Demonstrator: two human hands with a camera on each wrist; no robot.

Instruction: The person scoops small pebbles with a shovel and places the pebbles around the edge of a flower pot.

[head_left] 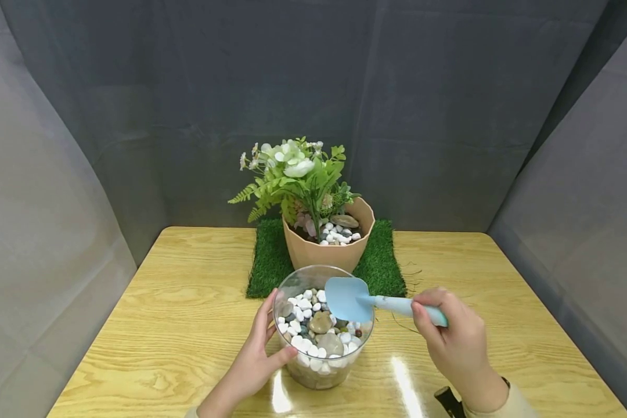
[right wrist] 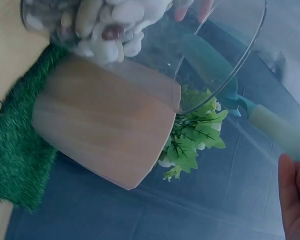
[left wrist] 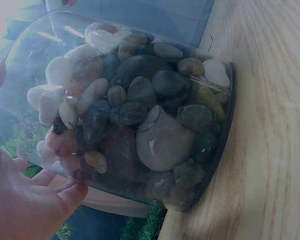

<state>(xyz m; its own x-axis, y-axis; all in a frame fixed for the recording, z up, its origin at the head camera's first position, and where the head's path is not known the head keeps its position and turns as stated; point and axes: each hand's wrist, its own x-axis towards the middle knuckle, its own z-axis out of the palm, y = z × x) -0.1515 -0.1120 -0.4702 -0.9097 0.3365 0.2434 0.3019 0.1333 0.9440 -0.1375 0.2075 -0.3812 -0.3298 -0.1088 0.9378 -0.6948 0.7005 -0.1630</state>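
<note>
A clear container (head_left: 321, 371) of white, grey and brown pebbles (left wrist: 140, 100) stands on the table. My left hand (head_left: 256, 354) holds it from the left, thumb at the near rim and fingers round the far side; in the left wrist view the left hand (left wrist: 30, 200) lies against its wall. By its handle my right hand (head_left: 451, 334) grips a light blue hand trowel (head_left: 347, 299). The blade hangs over the right part of the container's opening and hides some pebbles. In the right wrist view the trowel (right wrist: 210, 62) shows at the rim, no pebbles visible on it.
Right behind the container stands a peach flowerpot (head_left: 319, 255) with white flowers and green leaves (head_left: 298, 171), and pebbles inside. Beneath it lies a green artificial grass mat (head_left: 271, 255). Dark cloth (head_left: 240, 75) hangs behind the wooden table (head_left: 188, 290).
</note>
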